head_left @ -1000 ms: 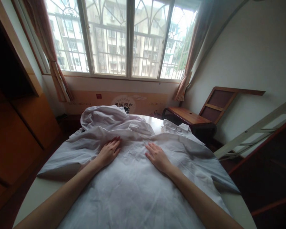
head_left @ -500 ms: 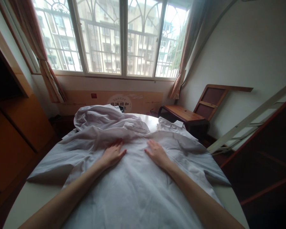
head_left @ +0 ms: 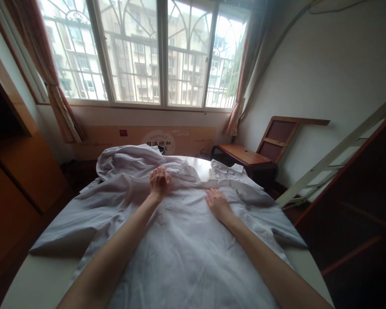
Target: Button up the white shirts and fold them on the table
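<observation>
Head view: white shirt (head_left: pixel 180 253) spread flat across the round counter (head_left: pixel 35 279), covering most of it, sleeves out to both sides. Left hand (head_left: pixel 159 182) is at the shirt's far edge, up by the collar area, fingers (head_left: pixel 157 173) curled down onto the fabric fold; cannot tell if the grip pinches cloth or just presses on it. Right hand (head_left: pixel 218 204) lies palm down on the shirt near the right shoulder, grip released, fingers flat and together, touching the fabric. The two hands are apart, left one farther from the body than the right.

Just behind the left hand: a crumpled heap of white clothes (head_left: pixel 128 161), touching the spread shirt's far edge. To the right of that, another white garment with collar (head_left: pixel 228 169) lies bunched on the counter's far right, just beside the shirt's right shoulder.

Around it: barred window (head_left: pixel 148 51) straight ahead with curtains (head_left: pixel 54 81) tied at both sides, printed cardboard panel (head_left: pixel 161 138) along the wall under the sill, wooden bench (head_left: pixel 244 156) at right behind the counter, wooden frame (head_left: pixel 276 137) leaning on the wall, orange-brown cabinet (head_left: pixel 16 171) at left.
</observation>
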Action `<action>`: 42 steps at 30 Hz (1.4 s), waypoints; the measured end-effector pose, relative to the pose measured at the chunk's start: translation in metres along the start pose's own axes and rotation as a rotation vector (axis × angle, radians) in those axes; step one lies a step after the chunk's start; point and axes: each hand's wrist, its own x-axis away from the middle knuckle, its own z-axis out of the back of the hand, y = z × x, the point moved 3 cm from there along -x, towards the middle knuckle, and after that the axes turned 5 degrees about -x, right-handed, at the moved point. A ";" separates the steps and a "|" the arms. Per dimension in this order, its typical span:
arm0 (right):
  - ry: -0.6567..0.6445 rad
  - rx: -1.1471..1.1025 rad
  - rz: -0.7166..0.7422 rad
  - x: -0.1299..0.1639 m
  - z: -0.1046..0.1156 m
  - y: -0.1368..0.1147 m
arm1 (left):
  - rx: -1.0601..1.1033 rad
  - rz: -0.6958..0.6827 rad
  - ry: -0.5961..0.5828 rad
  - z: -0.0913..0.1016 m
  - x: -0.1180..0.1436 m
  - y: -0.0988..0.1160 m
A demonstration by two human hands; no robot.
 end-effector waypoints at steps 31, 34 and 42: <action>0.486 -0.328 -0.269 -0.084 -0.006 -0.021 | 0.229 0.278 0.049 -0.027 0.000 -0.011; 0.446 -0.362 -0.270 -0.084 -0.010 -0.020 | 0.256 0.315 0.018 -0.033 -0.001 -0.014; 0.440 -0.358 -0.091 -0.087 -0.017 -0.029 | 0.158 -0.110 0.038 -0.032 0.003 0.007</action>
